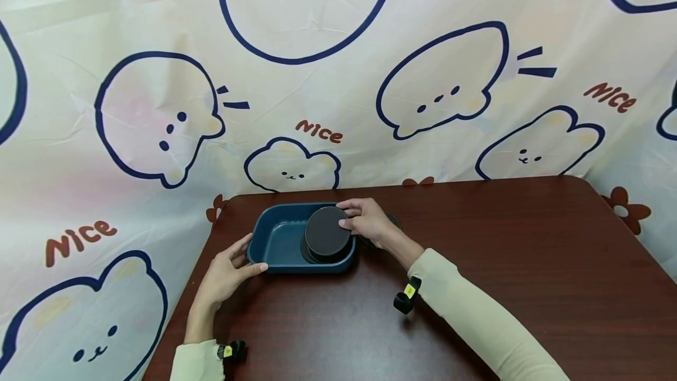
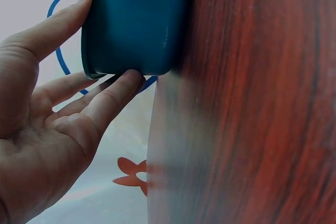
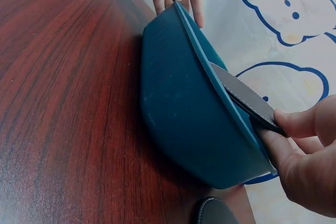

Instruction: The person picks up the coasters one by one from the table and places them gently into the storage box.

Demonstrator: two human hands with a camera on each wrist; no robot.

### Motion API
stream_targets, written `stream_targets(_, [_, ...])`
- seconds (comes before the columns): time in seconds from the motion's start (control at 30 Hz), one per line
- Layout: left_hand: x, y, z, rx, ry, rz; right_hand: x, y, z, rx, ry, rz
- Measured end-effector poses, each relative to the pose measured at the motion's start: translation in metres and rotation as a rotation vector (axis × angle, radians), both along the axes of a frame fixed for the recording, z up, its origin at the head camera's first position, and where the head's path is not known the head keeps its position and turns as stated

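Observation:
A blue plastic basin [image 1: 280, 240] with rounded corners sits near the table's far left edge. My left hand [image 1: 226, 272] holds its left end, thumb at the near rim and fingers along the outer side; the left wrist view shows the thumb [image 2: 65, 27] against the rim. Between thumb and fingers, my right hand [image 1: 372, 225] pinches a round black coaster [image 1: 325, 233] with a stitched edge, tilted over the right part of the basin. Another dark round coaster [image 1: 305, 250] shows partly beneath it inside the basin.
Just right of the basin, another black coaster [image 3: 216, 212] lies on the brown wooden table [image 1: 492, 251], partly hidden by my right hand in the head view. A cloth [image 1: 317, 93] with cartoon outlines hangs behind the table and along its left side.

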State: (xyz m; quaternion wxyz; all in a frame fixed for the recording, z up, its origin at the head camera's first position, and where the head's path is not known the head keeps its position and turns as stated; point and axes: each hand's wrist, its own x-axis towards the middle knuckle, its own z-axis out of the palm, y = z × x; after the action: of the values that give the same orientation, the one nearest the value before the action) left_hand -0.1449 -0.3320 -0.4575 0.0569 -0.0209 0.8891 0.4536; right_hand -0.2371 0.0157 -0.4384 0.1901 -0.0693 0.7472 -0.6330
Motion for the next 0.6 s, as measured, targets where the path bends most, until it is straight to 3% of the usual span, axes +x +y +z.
stream_targets(0.6, [-0.0007, -0.0005, -0.0007, -0.005, 0.001, -0.005, -0.0022, -0.0037, 0.0021, 0.081, 0.032, 0.01])
